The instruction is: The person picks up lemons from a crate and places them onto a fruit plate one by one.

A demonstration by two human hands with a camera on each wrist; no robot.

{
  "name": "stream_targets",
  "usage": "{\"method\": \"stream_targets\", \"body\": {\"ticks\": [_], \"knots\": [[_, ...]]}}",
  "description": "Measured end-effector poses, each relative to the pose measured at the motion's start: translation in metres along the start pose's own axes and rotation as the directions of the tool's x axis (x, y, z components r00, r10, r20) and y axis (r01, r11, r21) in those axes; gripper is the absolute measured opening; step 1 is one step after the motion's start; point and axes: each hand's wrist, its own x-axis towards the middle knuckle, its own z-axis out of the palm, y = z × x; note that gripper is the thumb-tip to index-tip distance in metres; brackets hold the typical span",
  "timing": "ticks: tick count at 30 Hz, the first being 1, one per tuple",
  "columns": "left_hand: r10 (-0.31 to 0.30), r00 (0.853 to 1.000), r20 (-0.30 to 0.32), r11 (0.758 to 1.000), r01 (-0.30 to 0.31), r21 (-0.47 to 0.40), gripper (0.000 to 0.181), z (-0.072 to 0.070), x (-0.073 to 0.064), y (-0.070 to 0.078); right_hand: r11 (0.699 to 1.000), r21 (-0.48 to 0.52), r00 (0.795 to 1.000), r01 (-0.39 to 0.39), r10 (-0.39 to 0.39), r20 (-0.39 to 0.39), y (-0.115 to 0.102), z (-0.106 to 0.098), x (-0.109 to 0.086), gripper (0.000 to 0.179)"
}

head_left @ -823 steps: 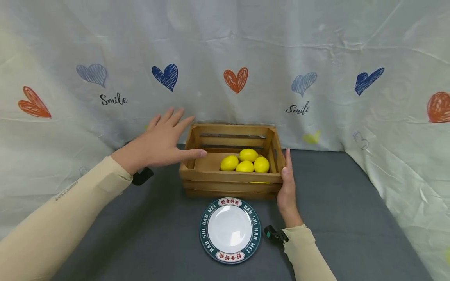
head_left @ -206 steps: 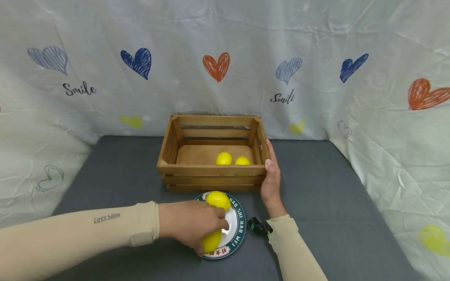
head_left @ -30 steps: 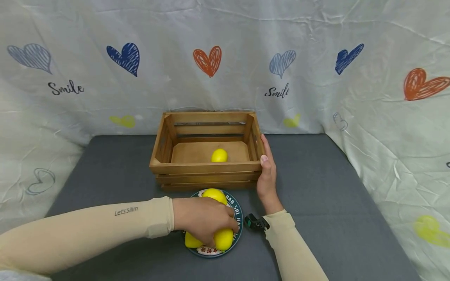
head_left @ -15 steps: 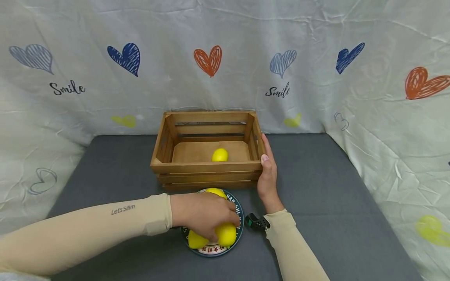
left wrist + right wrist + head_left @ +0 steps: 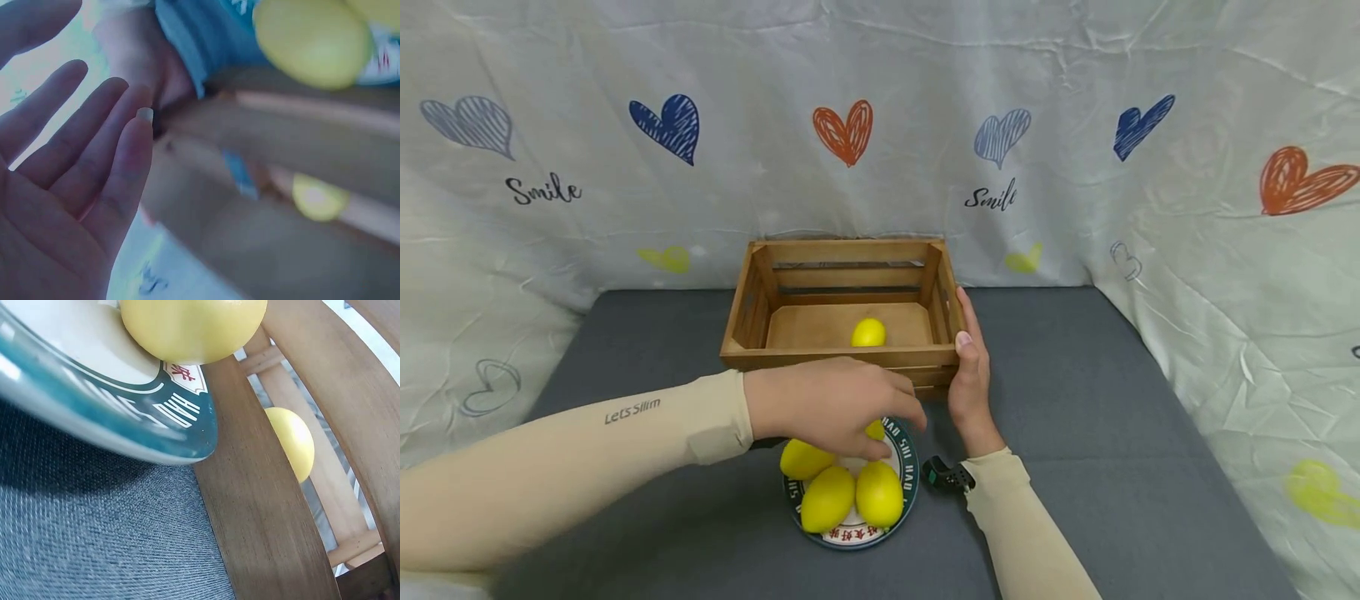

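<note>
Over the back of the plate hovers my left hand (image 5: 842,408), fingers loosely spread and holding nothing; its bare palm (image 5: 50,212) shows in the left wrist view. Several yellow lemons (image 5: 827,500) lie on the round plate (image 5: 908,467), which has a white middle and a green lettered rim. The left hand partly hides the rearmost of them. One lemon (image 5: 868,332) sits inside the slatted wooden crate (image 5: 842,250), also visible in the right wrist view. My right hand (image 5: 972,392) rests against the crate's right side, fingers straight along it, thumb at the front corner.
A dark grey cloth (image 5: 1075,433) covers the table. Behind it hangs a pale curtain (image 5: 917,75) printed with hearts and writing, close to the crate's back. The plate stands right in front of the crate.
Earlier, several lemons lay in the crate and the plate was bare. Within the last half second my left hand let go of a lemon on the plate and moved back toward the crate.
</note>
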Motion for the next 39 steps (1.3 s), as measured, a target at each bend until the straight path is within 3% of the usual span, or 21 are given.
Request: {"method": "stream_targets", "body": {"ticks": [7,12,15,20,26,34,39], "knots": [[-0.035,0.997,-0.064,0.999,0.037,0.031,0.043,-0.041,0.0,-0.013,1.0,0.0,1.0,-0.021,0.021,-0.005,0.001,-0.001,0.0,0.067],[-0.087,0.99,-0.113,0.995,0.091,0.028,0.04,-0.062,0.009,-0.038,1.0,-0.007,0.999,-0.03,0.03,-0.013,0.0,-0.002,0.0,0.067],[-0.131,0.986,-0.107,0.991,0.134,0.028,0.041,-0.067,0.018,-0.057,1.0,-0.01,0.999,-0.027,0.027,-0.025,0.001,-0.003,0.0,0.068],[-0.222,0.975,-0.024,0.975,0.221,-0.033,0.046,-0.063,0.031,-0.094,1.0,-0.011,1.0,-0.018,0.017,-0.012,0.002,-0.002,-0.001,0.067],[-0.3,0.943,0.144,0.952,0.306,-0.026,0.067,-0.047,0.051,-0.132,1.0,-0.001,1.0,-0.005,0.005,-0.018,0.002,-0.001,-0.001,0.066],[-0.316,0.917,0.243,0.946,0.325,0.0,0.071,-0.032,0.069,-0.142,1.0,0.0,1.0,-0.001,0.001,-0.019,0.003,-0.001,-0.002,0.068],[-0.286,0.919,0.272,0.957,0.289,0.031,0.062,-0.027,0.076,-0.145,1.0,0.002,1.0,0.003,-0.003,-0.015,0.005,-0.002,0.0,0.068]]}}
